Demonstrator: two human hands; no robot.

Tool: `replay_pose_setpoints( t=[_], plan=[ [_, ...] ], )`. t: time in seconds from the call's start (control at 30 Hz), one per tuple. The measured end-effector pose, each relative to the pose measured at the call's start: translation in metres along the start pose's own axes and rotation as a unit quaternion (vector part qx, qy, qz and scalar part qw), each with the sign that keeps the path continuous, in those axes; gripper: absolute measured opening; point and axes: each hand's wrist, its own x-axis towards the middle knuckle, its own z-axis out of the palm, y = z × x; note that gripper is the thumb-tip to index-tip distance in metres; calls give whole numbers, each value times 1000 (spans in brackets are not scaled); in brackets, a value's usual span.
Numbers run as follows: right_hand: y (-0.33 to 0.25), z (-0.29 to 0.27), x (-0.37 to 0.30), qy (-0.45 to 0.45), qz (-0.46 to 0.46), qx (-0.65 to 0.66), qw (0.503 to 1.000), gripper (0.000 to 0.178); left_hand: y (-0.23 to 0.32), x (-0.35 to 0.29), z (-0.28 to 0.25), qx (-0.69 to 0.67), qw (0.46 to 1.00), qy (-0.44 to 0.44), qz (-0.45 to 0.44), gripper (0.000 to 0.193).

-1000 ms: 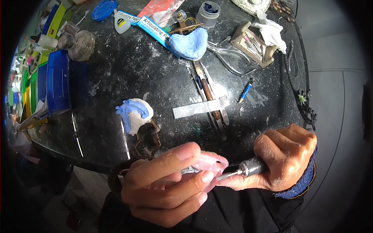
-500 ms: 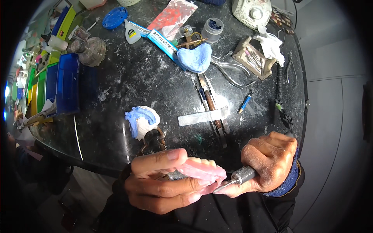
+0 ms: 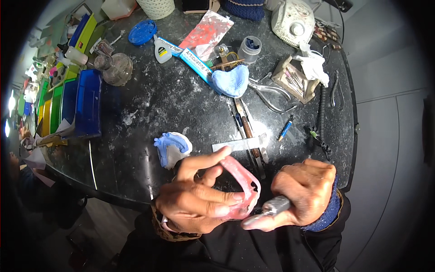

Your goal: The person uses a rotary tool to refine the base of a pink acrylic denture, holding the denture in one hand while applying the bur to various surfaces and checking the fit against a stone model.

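My left hand [image 3: 192, 199] grips a pink denture [image 3: 240, 172] between the fingers, its pale teeth turned out of sight. Dark spots mark the denture's right edge. Closed around a grey rotary handpiece [image 3: 280, 205], my right hand [image 3: 302, 190] sits just to the right, thumb stretched toward the denture. The handpiece tip is blurred near the denture's lower right edge; I cannot tell whether it touches. Beyond my left hand lies a white dental cast [image 3: 180, 155] with blue material on it.
Slim tools [image 3: 247, 127] lie under a pale strip [image 3: 235, 144] on the black worktop. Farther back are a light-blue moulded piece [image 3: 231, 81], pliers [image 3: 272, 96] and a tool holder [image 3: 294, 81]. Blue bins [image 3: 88, 104] stand left; a coiled cord [image 3: 321, 109] runs along the right.
The denture has been turned in my left hand, so its teeth no longer show and its open curve does. My right hand and handpiece have shifted slightly left. The view has tilted a little.
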Motion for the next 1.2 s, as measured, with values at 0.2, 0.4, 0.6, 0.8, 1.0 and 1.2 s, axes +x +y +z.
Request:
replay_pose_setpoints(
  t=[0.2,0.4,0.6,0.8,1.0,1.2],
  plan=[
    [2,-13,4,-7,-68,116,991,35,-5,2,5,-151,986,4,-76,24],
    [12,-9,5,-95,18,264,960,20,2,1,4,-121,979,4,-162,27],
    [18,-6,3,-99,15,299,949,18,0,5,-3,-1,990,-60,-125,29],
    [-1,-2,7,56,59,189,979,48,18,5,-2,340,940,-3,31,27],
    [0,1,-4,-32,56,4,998,65,20,-3,6,458,886,11,69,15],
    [-5,2,-4,-46,79,-61,994,62,9,-7,17,610,761,117,189,19]
  ],
)
